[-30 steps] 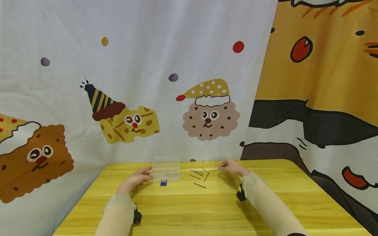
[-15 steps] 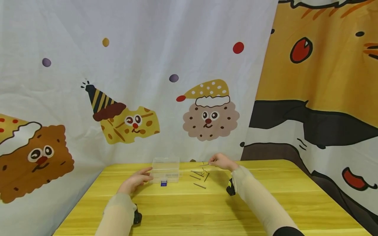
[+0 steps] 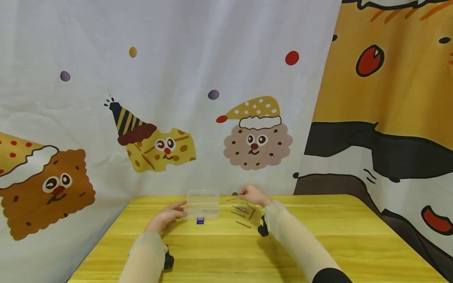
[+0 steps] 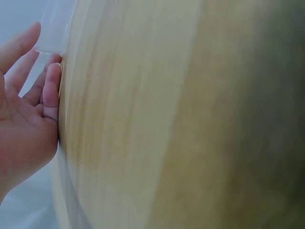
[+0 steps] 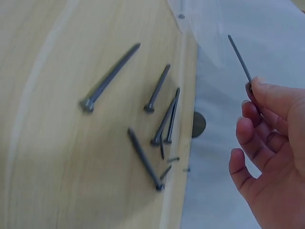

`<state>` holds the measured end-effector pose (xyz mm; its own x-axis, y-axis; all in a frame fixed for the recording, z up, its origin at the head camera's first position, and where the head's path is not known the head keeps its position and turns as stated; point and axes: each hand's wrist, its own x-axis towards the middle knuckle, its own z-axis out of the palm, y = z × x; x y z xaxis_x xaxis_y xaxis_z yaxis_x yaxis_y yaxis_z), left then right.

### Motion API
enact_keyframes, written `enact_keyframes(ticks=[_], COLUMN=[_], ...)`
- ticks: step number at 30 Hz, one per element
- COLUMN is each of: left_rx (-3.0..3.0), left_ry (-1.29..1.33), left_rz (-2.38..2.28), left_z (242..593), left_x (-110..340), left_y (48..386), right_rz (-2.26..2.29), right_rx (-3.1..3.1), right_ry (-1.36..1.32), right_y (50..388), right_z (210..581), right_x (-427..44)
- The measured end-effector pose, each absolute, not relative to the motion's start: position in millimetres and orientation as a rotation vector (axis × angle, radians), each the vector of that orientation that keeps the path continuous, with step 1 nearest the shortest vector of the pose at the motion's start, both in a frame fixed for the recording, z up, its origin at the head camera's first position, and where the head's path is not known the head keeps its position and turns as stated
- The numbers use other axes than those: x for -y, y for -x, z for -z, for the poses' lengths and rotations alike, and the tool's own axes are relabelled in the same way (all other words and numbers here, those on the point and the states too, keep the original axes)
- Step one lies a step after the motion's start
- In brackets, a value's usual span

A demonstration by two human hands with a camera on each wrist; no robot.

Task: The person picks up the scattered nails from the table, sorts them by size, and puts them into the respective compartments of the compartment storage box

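My right hand (image 3: 253, 195) pinches a thin nail (image 5: 239, 58) between thumb and forefinger, its pointed end toward the box. Below that hand, several dark nails (image 5: 110, 78) of different sizes lie scattered on the table. A clear plastic box (image 3: 203, 215) stands left of them, its lid (image 3: 203, 195) raised at the back. At the box's left side rests my left hand (image 3: 168, 216), fingers extended, fingertips at the box edge. In the left wrist view the fingers (image 4: 51, 88) are loosely bent beside the box corner, and contact there is hard to tell.
A blue latch (image 3: 200, 221) shows at the box's front. The wooden table (image 3: 226, 251) ends at a white curtain (image 3: 170, 70) printed with cartoon snacks, close behind the box. A dark round spot (image 5: 199, 125) on the curtain appears beside the table edge.
My right hand has moved left with the nail, from right of the loose nails to above them, nearer the box. My left hand has stayed at the box's side. The view has shifted slightly.
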<state>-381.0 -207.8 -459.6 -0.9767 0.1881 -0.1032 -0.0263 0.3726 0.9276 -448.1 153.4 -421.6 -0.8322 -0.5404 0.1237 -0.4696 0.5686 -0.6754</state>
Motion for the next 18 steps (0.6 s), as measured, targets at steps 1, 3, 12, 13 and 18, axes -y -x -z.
enact_keyframes(ticks=[1,3,12,13,18], left_rx=[-2.438,-2.440,-2.445,-2.447,-2.458], left_ry=[-0.151,-0.142,-0.119,-0.115,-0.103], left_rz=[-1.652,-1.660,-1.677,-1.682,-1.688], left_z=[460.1,461.8,470.1,469.5,465.4], left_x=[207.7,207.8,207.6,207.5,207.0], left_y=[381.8,383.4,386.1,386.3,385.0], right_rz=[1.123,1.139,1.120,1.111,1.057], right_rx=[-2.692,-2.687,-2.685,-2.685,-2.715], right_ry=[0.872,0.876,0.968,0.983,1.032], right_y=[448.9,450.1,454.0,454.2,453.9], right_z=[421.2,421.0,421.5,420.3,416.3], right_x=[-150.3,-144.7,-115.7,-112.2,-95.4])
